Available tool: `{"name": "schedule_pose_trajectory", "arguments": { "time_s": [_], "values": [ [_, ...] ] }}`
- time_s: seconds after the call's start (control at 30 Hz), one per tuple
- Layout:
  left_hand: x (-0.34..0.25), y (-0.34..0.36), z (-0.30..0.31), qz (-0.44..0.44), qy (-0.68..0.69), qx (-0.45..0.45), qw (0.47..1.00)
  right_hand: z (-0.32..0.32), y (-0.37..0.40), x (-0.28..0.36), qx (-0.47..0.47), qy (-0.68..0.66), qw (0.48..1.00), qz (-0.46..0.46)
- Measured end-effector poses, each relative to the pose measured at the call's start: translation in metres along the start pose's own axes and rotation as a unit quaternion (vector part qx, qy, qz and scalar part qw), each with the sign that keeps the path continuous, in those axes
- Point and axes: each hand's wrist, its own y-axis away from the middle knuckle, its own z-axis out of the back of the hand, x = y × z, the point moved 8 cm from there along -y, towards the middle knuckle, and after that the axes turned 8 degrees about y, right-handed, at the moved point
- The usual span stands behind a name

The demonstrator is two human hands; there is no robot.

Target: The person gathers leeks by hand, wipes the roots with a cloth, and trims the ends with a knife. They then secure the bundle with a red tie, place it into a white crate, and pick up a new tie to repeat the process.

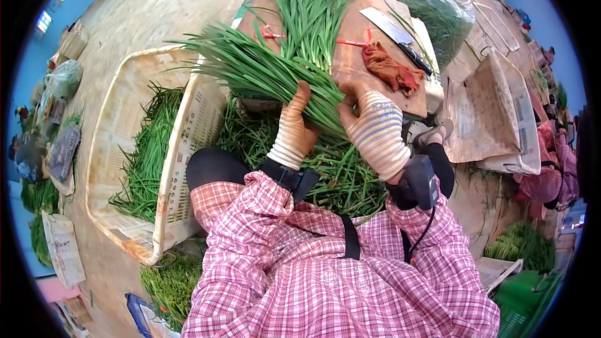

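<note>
A long bunch of garlic chives (250, 59) slants across in front of me, leaf tips to the upper left. Beneath its stalks, my left hand (295, 124) is closed round the bunch, thumb up. At the stalk end, the curled fingers of my right hand (374, 122) pinch the bunch; some fingertips are hidden. Both hands wear striped knitted gloves with bare fingers. Another bundle of chives (311, 22) lies on the board (357, 25) over a red tie (352, 42). A knife (389, 28) and a reddish cloth (389, 69) are at the board's right.
At my left stands a white plastic crate (174, 175) with chives inside. Loose chives (344, 178) are heaped between my legs. A plastic bag of greens (435, 22) sits beyond the board, with a lined crate (529, 119) at right. Other people (551, 169) are farther off.
</note>
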Motion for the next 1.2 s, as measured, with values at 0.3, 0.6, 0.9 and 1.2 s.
{"name": "schedule_pose_trajectory", "arguments": {
  "time_s": [0.3,0.6,0.9,1.2],
  "values": [
    [0.003,0.002,0.008,-0.019,0.009,-0.031,0.999,-0.012,-0.012,0.002,-0.006,-0.016,0.999,0.035],
    [0.004,-0.009,0.009,0.049,0.085,-0.056,0.994,-0.006,0.006,-0.024,0.014,-0.505,0.847,-0.165],
    [-0.039,-0.011,0.009,-0.044,0.052,-0.112,0.991,0.067,0.013,-0.076,-0.003,0.32,0.947,0.037],
    [-0.046,-0.007,-0.041,-0.056,-0.131,-0.092,0.986,-0.068,-0.01,-0.021,0.222,-0.268,0.934,-0.087]
  ]
}}
